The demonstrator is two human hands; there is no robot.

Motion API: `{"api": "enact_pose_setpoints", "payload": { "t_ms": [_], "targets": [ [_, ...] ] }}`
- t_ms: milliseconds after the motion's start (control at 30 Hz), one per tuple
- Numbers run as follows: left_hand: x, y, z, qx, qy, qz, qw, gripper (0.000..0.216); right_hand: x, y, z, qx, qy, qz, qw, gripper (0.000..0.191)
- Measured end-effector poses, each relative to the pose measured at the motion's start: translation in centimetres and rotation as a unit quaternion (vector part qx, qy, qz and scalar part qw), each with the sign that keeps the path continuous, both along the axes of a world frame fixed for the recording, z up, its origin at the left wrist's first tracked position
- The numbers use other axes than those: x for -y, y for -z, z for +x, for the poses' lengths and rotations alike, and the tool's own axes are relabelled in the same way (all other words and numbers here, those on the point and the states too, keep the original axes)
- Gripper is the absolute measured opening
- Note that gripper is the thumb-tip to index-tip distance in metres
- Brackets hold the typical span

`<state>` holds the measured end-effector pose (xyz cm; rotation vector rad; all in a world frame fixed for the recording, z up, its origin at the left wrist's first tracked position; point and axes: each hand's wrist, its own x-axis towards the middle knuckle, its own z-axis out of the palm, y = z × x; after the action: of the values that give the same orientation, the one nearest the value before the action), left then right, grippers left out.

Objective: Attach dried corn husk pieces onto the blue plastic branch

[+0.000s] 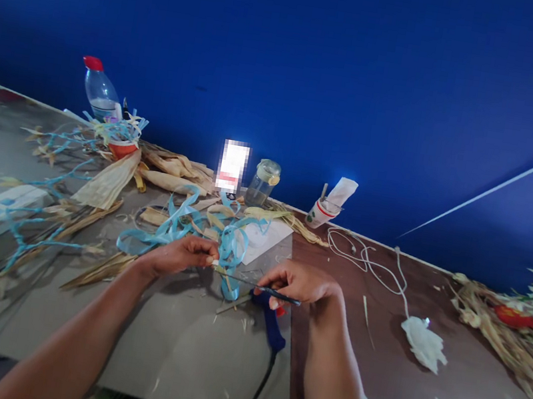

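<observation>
My left hand (pixel 183 255) is closed in a pinch on one end of a thin dark wire stem (pixel 246 282), close to a small white tip. My right hand (pixel 300 284) is closed on the stem's other end, so it spans between both hands. A blue glue gun (pixel 271 322) lies on the table just under my right hand, its cord running toward me. Light blue ribbon strips (pixel 192 223) lie curled behind my hands, one loop hanging near the stem.
Dried corn husks (pixel 107 184) and blue twisted strands are scattered at the left. A plastic bottle (pixel 100 92), a glass jar (pixel 262 182) and a paper cup (pixel 321 212) stand along the blue wall. A white cable (pixel 368 259), a white husk flower (pixel 426 344), and dried stalks (pixel 508 332) lie right.
</observation>
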<state>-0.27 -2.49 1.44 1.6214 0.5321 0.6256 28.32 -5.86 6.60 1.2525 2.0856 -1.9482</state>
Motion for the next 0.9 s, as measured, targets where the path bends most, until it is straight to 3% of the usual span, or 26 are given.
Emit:
{"api": "enact_pose_setpoints", "payload": {
  "t_ms": [267, 433, 567, 700, 800, 900],
  "targets": [
    [-0.2, 0.3, 0.0, 0.026, -0.019, -0.007, 0.999, 0.023, 0.0, 0.1, 0.0, 0.014, -0.003, 0.023, 1.000, 0.054],
    [-0.5, 1.0, 0.1, 0.115, -0.161, -0.065, 0.978, 0.018, 0.4, -0.5, -0.3, 0.038, 0.014, 0.062, 0.997, 0.047],
    [-0.6, 1.2, 0.4, 0.212, -0.261, -0.129, 0.933, 0.022, 0.6, -0.8, -1.2, 0.040, 0.108, 0.090, 0.989, 0.046],
    [-0.5, 1.0, 0.9, 0.262, -0.283, -0.166, 0.908, 0.026, 0.5, -0.5, -3.0, 0.103, 0.189, 0.211, 0.953, 0.044],
    [-0.2, 0.9, 1.1, 0.286, -0.285, -0.171, 0.899, 0.024, 0.5, -0.1, -5.0, 0.199, 0.186, 0.341, 0.900, 0.031],
    [0.1, 0.8, 1.4, 0.298, -0.264, -0.183, 0.899, 0.021, 0.6, 0.6, -7.0, 0.277, 0.170, 0.381, 0.866, 0.031]
  ]
}}
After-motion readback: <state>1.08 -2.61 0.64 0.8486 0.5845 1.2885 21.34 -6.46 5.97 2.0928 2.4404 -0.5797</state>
